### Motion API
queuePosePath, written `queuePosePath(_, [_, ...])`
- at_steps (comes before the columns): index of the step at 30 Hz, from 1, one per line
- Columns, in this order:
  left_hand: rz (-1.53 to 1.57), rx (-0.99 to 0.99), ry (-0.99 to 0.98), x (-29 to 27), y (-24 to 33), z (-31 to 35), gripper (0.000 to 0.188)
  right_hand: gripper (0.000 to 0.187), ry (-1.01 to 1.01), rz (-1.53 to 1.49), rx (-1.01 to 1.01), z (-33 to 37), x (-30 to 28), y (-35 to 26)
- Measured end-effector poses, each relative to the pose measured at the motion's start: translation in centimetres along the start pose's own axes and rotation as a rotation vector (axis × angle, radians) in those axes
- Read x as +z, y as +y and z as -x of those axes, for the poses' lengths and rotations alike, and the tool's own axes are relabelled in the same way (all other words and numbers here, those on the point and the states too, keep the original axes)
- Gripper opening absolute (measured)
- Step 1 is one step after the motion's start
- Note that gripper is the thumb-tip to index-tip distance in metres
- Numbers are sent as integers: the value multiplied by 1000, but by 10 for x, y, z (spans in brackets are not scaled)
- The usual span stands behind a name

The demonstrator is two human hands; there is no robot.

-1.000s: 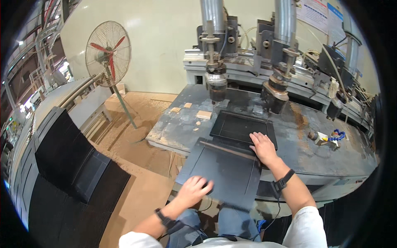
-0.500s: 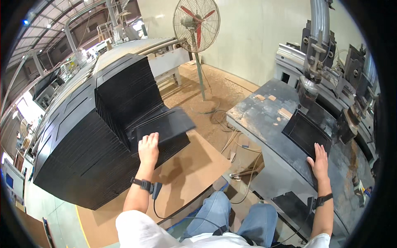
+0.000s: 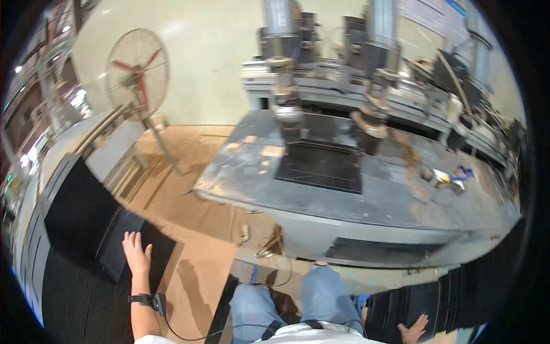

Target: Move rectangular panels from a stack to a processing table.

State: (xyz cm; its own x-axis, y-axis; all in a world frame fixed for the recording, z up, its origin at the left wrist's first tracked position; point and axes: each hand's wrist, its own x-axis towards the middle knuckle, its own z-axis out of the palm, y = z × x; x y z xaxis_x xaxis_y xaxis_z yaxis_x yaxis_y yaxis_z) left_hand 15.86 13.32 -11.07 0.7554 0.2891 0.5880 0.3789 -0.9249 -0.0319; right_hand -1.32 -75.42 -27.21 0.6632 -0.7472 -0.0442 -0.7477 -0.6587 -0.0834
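Observation:
My left hand (image 3: 136, 253), fingers spread, rests against a dark panel (image 3: 119, 238) on the stepped stack of black panels (image 3: 69, 286) at the left. Its fingers are not wrapped round the panel. Down at the lower right, my right hand (image 3: 413, 330) is open too, its thumb apart from the fingers. It lies on or just over a row of black panels (image 3: 395, 307); whether it touches them I cannot tell. A rectangular black panel (image 3: 321, 166) with a thin line along its edges lies flat on the grey machine table (image 3: 246, 172), away from both hands.
Two vertical machine heads (image 3: 286, 109) stand behind the panel on the table. Wood scraps (image 3: 272, 151) lie left of it. A caged fan (image 3: 137, 74) with red blades stands at the back left. Cables trail over the floor, and a cord (image 3: 189, 338) runs from my left wrist.
The view has swung to the right. My right hand has left the panel on the machine table and moved down to the panels at the lower right. My left hand remains at the left stack.

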Motion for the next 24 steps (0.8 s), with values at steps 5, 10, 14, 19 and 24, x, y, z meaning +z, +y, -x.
queuePosePath(5, [572, 645, 164, 21, 295, -76, 40, 96, -44, 72, -59, 22, 9, -5])
queuePosePath(10, [563, 658, -256, 32, 468, -106, 66, 63, 125, -149, -235, 20, -50, -7])
queuePosePath(14, [467, 592, -440, 43, 496, -108, 83, 53, 367, -593, -283, 20, -135, -25])
queuePosePath(19, [539, 640, -425, 23, 488, -95, 85, 53, 540, -466, -825, 18, -238, -153])
queuePosePath(24, [529, 756, -96, 0, 412, -29, 63, 52, 546, -407, -1315, -32, -250, -328])
